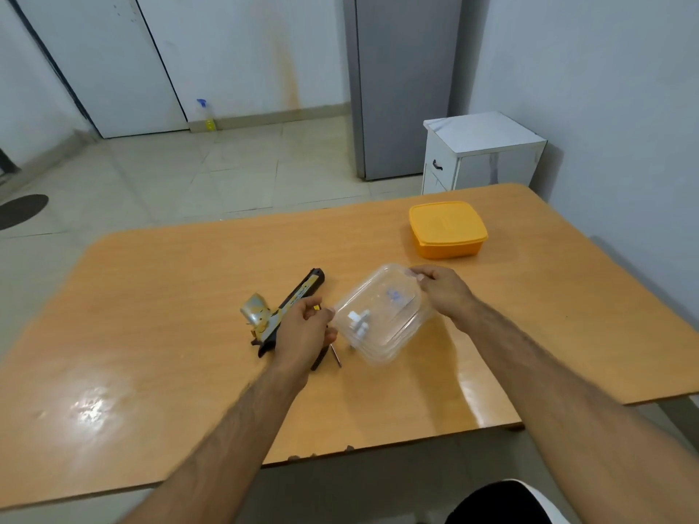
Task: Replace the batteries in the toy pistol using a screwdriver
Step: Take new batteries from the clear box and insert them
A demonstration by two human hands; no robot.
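On the table the toy pistol lies under our left hand, its fingers pinching the clear container's near rim; our right hand pinches the far rim. Likely opening it for batteries; next, lift the lid.

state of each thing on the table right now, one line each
clear plastic container: tilted, held at opposite edges by both hands
left hand: pinching the container's near-left edge
right hand: gripping its far edge
yellow-and-black toy pistol: lying flat
orange lidded box: closed
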